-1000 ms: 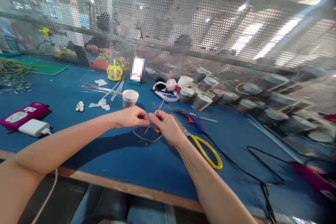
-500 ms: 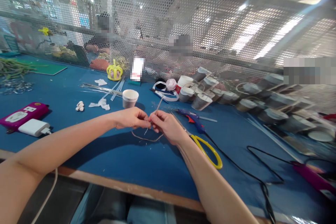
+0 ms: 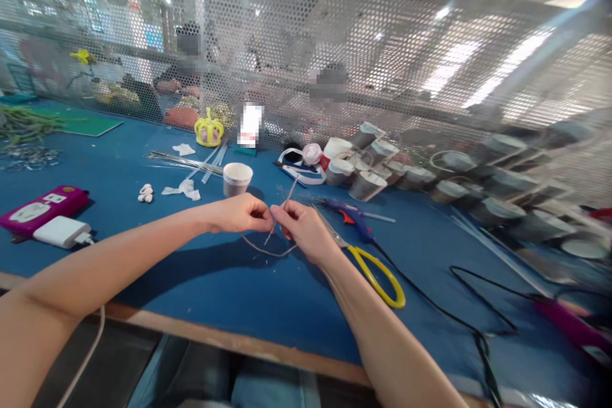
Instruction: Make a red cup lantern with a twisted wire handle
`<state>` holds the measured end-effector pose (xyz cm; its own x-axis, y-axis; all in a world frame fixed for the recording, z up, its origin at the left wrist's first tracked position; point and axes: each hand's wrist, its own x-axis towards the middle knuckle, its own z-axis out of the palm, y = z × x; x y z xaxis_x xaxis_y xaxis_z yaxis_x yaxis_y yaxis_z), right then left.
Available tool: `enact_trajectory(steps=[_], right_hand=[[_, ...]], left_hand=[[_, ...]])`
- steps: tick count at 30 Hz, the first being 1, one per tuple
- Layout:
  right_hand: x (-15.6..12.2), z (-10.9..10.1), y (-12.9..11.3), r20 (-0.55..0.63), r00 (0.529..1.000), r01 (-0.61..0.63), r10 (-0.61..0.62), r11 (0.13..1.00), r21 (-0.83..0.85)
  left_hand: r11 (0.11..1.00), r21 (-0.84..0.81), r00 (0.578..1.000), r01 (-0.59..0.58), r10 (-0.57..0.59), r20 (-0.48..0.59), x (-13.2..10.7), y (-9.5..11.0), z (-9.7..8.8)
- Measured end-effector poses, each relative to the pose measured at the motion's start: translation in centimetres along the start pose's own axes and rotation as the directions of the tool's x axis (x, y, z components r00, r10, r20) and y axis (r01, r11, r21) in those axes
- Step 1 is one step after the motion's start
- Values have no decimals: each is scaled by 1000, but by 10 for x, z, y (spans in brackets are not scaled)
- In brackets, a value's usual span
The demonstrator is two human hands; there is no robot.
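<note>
My left hand (image 3: pixel 249 213) is closed in a pinch on a thin tan cord (image 3: pixel 270 254), which hangs in a loose loop below my fingers. Close beside it, my right hand (image 3: pixel 302 226) also pinches the cord, and a straight thin end of it, perhaps wire-cored, sticks up past the fingertips. A second short end points down between both hands. Exactly where the fingers grip is partly hidden. Just beyond my left hand stands a small pale cup (image 3: pixel 238 179). Scissors with yellow handles (image 3: pixel 382 280) lie by my right wrist, next to a blue glue gun (image 3: pixel 356 220).
Several small grey-white buckets (image 3: pixel 368 185) stand at the back right. Thin wires (image 3: pixel 182 161), white scraps (image 3: pixel 184 190) and a yellow crown-shaped piece (image 3: pixel 209 129) lie back left. A purple power bank (image 3: pixel 48 207) sits far left. Behind rises a perforated metal screen (image 3: pixel 287 32); a black cable (image 3: pixel 430 303) crosses the right.
My hands have shifted only slightly, staying close together on the cord. The loop below hangs a little differently. Everything else on the table is as before.
</note>
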<state>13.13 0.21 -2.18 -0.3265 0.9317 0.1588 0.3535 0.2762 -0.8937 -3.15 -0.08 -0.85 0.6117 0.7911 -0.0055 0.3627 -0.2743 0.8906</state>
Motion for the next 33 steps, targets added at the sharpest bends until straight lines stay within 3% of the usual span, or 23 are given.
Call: enact_trajectory(steps=[6,12,33], right_hand=[[0,3,0,-78,997,-1,5,999,54],[-2,-1,0,152,988,-41,-2,959,280],[2,5,7,-71,996,47,-50,998,-46]], left_hand=[[997,-71,999,22,-24,-23,1,-2,2],[966,-250,998,59,-53,30,2,-4,3],[998,-51,998,36,-39,-52,4,-9,4]])
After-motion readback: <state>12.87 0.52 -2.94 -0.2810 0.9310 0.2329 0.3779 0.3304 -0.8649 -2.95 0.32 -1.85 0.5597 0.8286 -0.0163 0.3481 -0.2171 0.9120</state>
